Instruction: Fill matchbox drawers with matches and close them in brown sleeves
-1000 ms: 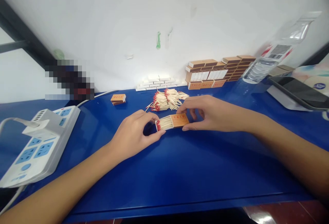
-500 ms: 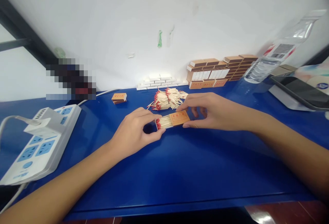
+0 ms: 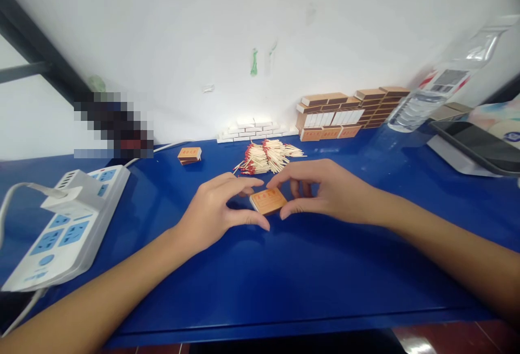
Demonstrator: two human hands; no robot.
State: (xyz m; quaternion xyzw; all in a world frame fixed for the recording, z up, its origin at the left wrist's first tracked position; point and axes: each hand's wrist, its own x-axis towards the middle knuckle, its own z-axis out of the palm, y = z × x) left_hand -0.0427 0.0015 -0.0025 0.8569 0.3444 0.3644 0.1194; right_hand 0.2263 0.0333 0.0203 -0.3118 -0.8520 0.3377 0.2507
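Note:
A closed orange matchbox [image 3: 268, 200] lies between my two hands, its printed face up and its tray inside the sleeve. My right hand [image 3: 320, 188] holds the right part of the box between thumb and fingers. Around the left end, my left hand [image 3: 221, 205] is open, thumb and fingers spread; whether a fingertip touches the box is hard to see. Just behind the box is a loose pile of red-tipped matches [image 3: 266, 157]. Farther left, two stacked matchboxes [image 3: 189, 155] rest on the blue table [image 3: 260, 283].
Against the wall stand stacked white trays [image 3: 255, 131] and several stacked matchboxes [image 3: 333, 118]. At the right are a plastic bottle [image 3: 422, 102] and a phone [image 3: 479, 142]. A white power strip [image 3: 77, 229] with a plugged-in cable occupies the left side.
The match-filled tray has slid into its sleeve, so the box is now closed. My left hand's fingers have come off the tray's end and spread. My right hand has shifted left.

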